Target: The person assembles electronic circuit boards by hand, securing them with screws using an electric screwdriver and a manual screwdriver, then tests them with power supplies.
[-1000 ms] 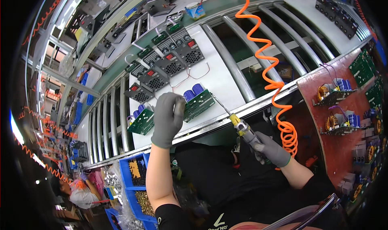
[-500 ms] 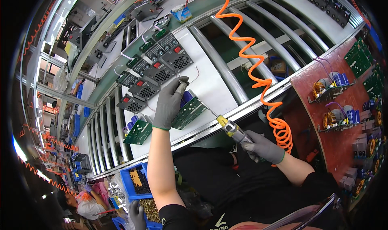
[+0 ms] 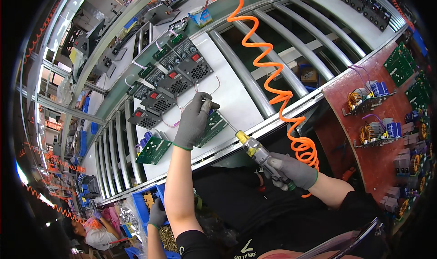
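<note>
My right hand [image 3: 293,170], in a grey glove, is wrapped round a power screwdriver [image 3: 255,149] with a yellow front. Its thin bit slants up and left toward the far edge of a green circuit board [image 3: 214,129]. Over that board's left part is my gloved left hand [image 3: 195,122], fingers curled and closed near the bit's tip; what they pinch, if anything, is hidden. A second green circuit board [image 3: 154,150] with blue capacitors leans to the left of it. Beyond stand several dark vented metal casings [image 3: 175,83] with red sockets and thin wires.
An orange coiled hose [image 3: 275,70] hangs across the roller conveyor [image 3: 300,45]. At right, a red board [image 3: 339,99] carries several circuit assemblies. Lower left, another person's gloved hand [image 3: 157,213] reaches into blue bins [image 3: 139,204] of small parts.
My left hand has drawn down slightly toward the circuit board. The screwdriver and right hand have shifted a little left. The other person's hand has moved up to the upper bin.
</note>
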Demonstrator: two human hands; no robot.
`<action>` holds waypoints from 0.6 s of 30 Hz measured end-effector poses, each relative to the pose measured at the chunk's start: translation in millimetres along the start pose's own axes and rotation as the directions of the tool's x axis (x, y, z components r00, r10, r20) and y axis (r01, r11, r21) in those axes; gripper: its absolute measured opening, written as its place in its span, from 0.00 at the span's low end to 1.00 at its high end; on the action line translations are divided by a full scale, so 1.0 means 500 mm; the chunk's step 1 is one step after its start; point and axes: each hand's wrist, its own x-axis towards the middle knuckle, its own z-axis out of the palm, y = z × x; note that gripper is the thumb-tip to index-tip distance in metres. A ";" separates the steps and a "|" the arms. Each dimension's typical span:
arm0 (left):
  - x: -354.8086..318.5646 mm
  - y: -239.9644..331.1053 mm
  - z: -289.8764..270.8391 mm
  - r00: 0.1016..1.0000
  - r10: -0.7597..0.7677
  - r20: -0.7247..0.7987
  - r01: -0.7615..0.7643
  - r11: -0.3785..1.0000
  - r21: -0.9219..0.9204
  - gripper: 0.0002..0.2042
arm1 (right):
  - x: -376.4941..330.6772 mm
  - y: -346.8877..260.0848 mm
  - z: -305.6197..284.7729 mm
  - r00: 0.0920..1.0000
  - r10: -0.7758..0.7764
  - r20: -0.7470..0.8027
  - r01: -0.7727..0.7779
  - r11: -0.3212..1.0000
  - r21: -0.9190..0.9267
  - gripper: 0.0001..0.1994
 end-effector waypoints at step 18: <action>0.107 0.011 -0.021 0.845 -0.211 0.492 0.379 0.884 -0.272 0.17 | 0.020 0.011 -0.019 0.998 -0.017 -0.054 0.011 0.994 -0.106 0.16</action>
